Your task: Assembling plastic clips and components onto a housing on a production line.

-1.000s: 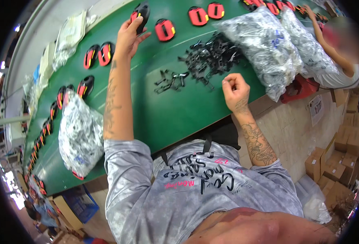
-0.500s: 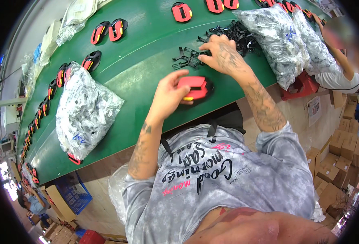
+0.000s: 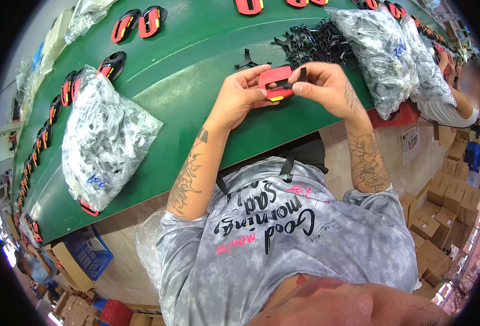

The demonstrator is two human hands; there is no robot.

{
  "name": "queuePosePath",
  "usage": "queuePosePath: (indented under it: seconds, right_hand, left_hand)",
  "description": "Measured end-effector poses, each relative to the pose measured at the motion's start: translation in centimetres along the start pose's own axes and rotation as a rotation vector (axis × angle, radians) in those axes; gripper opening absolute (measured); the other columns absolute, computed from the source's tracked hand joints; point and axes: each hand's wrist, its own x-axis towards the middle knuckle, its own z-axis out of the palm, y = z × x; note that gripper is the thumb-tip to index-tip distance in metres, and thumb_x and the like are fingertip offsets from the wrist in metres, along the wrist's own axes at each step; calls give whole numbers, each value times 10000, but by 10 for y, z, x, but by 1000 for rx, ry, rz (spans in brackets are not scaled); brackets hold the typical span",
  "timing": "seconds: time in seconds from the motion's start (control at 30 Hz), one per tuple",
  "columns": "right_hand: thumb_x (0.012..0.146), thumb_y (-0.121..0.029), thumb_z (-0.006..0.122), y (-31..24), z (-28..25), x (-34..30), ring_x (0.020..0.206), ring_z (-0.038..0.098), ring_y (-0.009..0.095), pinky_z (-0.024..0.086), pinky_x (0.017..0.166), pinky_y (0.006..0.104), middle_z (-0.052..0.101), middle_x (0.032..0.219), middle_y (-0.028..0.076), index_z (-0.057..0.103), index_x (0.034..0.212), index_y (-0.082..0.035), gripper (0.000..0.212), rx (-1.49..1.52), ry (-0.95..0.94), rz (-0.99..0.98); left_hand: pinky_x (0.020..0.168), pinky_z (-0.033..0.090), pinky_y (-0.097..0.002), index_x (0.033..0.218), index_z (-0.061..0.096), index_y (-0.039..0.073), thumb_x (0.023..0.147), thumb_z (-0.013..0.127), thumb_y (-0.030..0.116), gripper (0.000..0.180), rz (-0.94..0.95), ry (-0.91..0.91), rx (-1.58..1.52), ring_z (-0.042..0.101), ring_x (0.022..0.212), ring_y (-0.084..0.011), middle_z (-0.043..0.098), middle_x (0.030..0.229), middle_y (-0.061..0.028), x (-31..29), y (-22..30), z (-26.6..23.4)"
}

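My left hand [image 3: 239,96] grips a red and black oval plastic housing [image 3: 269,77] with a slot in the middle and a yellow patch at its near edge. It is held above the green table, fingers closed around its left side. My right hand [image 3: 331,89] pinches a small black plastic bracket [image 3: 303,74] against the housing's right end; the fingers partly hide where the two meet. Just beyond my hands lies a heap of black brackets [image 3: 319,46], with a loose bracket [image 3: 246,60] to its left.
Clear bags of parts stand left [image 3: 107,144] and right [image 3: 373,57] on the green table [image 3: 191,87]. Red and black housings [image 3: 152,22] line its far and left sides. A co-worker [image 3: 452,100] is at the right. Cardboard boxes [image 3: 446,190] are stacked on the floor.
My right hand has left the heap with a black bracket and come to the housing. My left hand has raised the housing slightly and moved it right to meet it.
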Motion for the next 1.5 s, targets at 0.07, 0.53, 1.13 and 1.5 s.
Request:
queuePosePath:
  seconds: [0.07,0.53,1.13,1.5]
  right_hand:
    - [952,-164,752,7,5,-3,789,605,53,477,711,223,703,859,-23,730,1076,2,208,86,-28,61]
    - [958,-205,737,31,24,-1,700,598,76,491,649,269,689,782,36,688,938,24,236,-157,316,39]
    - [707,-323,934,32,61,10,1054,621,259,521,935,379,588,1179,152,489,1387,-29,864,-318,672,-275]
    - [888,-341,833,35,23,-1,819,657,166,571,578,297,615,1091,114,464,1397,-27,703,180,248,-67]
  left_hand:
    - [971,626,-444,1469,473,-91,901,628,-98,588,15,-3,8,699,1156,-290,636,1350,-211,-1,-1,3]
    - [964,630,-475,1473,476,-88,902,701,-60,614,117,36,-28,689,1175,-325,629,1352,-240,-5,-16,6]
    - [880,664,-396,1465,490,-89,967,693,22,550,281,116,22,718,1085,-264,650,1312,-199,-12,-10,10]
    - [886,662,-430,1492,442,-77,956,724,88,629,226,-4,-8,709,1124,-294,621,1358,-201,-10,-6,9]
